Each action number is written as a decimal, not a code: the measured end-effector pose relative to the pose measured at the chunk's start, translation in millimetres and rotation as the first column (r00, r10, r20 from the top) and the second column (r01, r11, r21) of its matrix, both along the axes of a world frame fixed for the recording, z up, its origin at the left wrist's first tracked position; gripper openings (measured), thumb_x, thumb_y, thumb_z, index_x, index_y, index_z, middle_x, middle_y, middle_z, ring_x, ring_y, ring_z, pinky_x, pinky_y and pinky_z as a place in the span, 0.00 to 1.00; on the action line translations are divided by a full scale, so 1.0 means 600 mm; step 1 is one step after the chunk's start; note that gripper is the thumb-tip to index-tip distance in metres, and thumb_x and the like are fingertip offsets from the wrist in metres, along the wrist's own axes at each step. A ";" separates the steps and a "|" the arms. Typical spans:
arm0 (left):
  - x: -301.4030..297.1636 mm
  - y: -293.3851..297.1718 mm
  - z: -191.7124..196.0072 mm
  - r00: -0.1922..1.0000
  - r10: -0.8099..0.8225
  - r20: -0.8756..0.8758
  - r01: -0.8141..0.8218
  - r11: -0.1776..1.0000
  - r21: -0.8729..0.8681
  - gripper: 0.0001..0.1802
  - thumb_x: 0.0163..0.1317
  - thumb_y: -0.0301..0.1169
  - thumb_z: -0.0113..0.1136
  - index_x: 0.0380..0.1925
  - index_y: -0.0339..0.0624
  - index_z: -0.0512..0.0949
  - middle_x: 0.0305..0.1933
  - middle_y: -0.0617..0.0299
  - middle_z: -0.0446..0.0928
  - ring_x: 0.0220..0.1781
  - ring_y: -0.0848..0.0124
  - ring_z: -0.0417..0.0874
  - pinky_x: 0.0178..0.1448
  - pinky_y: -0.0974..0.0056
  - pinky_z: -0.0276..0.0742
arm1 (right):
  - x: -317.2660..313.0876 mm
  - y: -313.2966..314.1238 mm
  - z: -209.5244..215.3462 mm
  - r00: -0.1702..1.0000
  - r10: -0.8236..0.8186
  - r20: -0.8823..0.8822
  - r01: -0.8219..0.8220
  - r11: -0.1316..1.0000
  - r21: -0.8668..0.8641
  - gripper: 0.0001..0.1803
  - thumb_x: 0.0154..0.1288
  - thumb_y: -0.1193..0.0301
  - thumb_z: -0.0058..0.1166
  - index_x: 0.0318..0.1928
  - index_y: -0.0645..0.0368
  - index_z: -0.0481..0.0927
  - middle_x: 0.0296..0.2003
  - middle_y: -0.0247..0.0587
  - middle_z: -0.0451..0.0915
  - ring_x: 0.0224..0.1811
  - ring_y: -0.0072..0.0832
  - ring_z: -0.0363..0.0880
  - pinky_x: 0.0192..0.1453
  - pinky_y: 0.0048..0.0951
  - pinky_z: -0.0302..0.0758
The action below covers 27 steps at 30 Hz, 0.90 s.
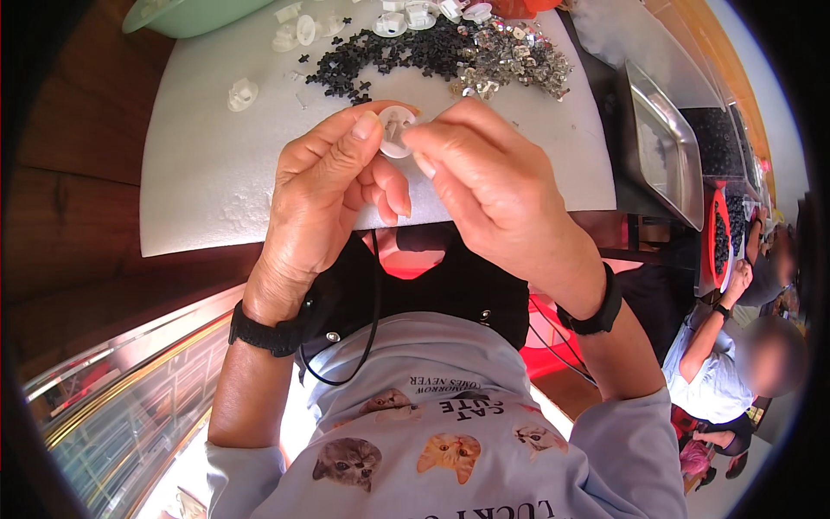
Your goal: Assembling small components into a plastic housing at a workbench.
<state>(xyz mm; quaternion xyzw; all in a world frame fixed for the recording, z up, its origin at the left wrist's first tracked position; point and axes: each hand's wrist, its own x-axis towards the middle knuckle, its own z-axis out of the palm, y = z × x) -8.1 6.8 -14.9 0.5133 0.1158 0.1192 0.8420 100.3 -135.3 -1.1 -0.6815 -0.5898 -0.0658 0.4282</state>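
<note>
A small, round, white plastic piece [397,131] is held up over the near part of the pale, smooth-topped counter [216,177]; its left edge is clamped between the thumb and forefinger of the left hand [327,169], while the remaining fingers are curled loosely below; its right edge is met by the bent fingertips of the right hand [497,177], and whether these are closed on the rim or on some tiny part cannot be told, since the contact is partly hidden; raised detail is seen at the middle of the piece, but what is fitted there cannot be made out.

The work on this one piece is judged to be partway through, as both hands are occupied with it and it is not set down; much seems to be left overall, since a broad heap of small, black, cross-shaped parts [415,54] is spread loose beyond the hands, and a heap of small, shiny, silver metal parts [523,65] is piled against its right side; a cluster of white, rounded plastic pieces [389,24] is gathered at the far edge, and a single white, round plastic piece with a raised middle [243,94] is left apart on the left; whether these are finished or waiting cannot be told.
</note>
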 end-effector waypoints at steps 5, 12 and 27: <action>0.000 -0.002 -0.001 1.000 0.006 0.010 -0.006 1.000 0.001 0.23 0.70 0.43 0.49 0.51 0.33 0.74 0.22 0.59 0.77 0.22 0.75 0.78 0.27 0.74 0.74 | -0.003 0.002 -0.003 0.995 0.023 -0.099 -0.018 0.999 0.050 0.14 0.53 0.85 0.54 0.41 0.60 0.76 0.30 0.39 0.73 0.27 0.36 0.76 0.28 0.30 0.72; 0.000 -0.010 0.001 0.998 0.034 0.049 -0.035 0.999 0.019 0.22 0.70 0.41 0.49 0.53 0.33 0.72 0.29 0.60 0.77 0.25 0.74 0.78 0.29 0.71 0.74 | -0.021 0.016 -0.007 0.871 0.053 -0.488 -0.004 0.995 0.100 0.06 0.60 0.83 0.51 0.38 0.64 0.73 0.30 0.43 0.75 0.25 0.28 0.76 0.26 0.27 0.72; 0.008 -0.026 -0.006 0.981 0.176 0.076 -0.184 0.978 0.103 0.22 0.70 0.42 0.50 0.54 0.36 0.73 0.30 0.65 0.77 0.26 0.78 0.76 0.32 0.74 0.73 | -0.032 0.033 0.015 0.593 -0.019 -0.805 -0.030 0.999 -0.045 0.03 0.68 0.79 0.46 0.36 0.67 0.70 0.24 0.35 0.73 0.24 0.17 0.72 0.27 0.21 0.71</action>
